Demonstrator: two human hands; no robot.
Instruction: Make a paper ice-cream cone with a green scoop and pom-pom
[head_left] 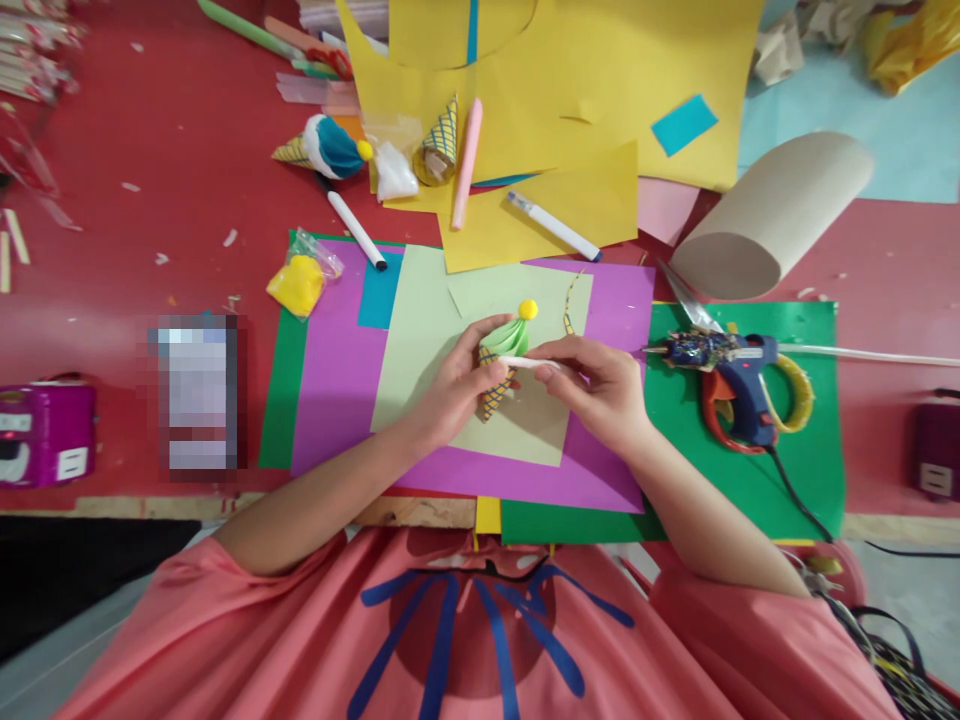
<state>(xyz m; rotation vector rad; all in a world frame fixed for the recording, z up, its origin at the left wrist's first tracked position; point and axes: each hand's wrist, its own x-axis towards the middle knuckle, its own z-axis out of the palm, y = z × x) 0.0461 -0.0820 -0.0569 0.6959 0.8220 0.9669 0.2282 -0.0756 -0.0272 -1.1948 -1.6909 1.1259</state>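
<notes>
My left hand (466,378) is closed around a small paper ice-cream cone (493,392), yellow with a dark criss-cross pattern. Pale green swirled clay (510,340) tops it, with a yellow ball (528,310) at the tip. Between the fingertips of my right hand (600,385) is one end of a white clay strip (521,362). The strip's other end lies against the cone just below the green swirl, by my left thumb. Under both hands lies a pale green paper sheet (465,440). A thin patterned paper scrap (568,310) rests near my right hand.
To the right sit a blue hot glue gun (739,385), scissors (686,295), yellow tape (795,393) and a cardboard tube (772,220). A finished blue-topped cone (330,148), a bare cone (441,145), markers (555,226) and a bag of yellow clay (300,283) lie beyond.
</notes>
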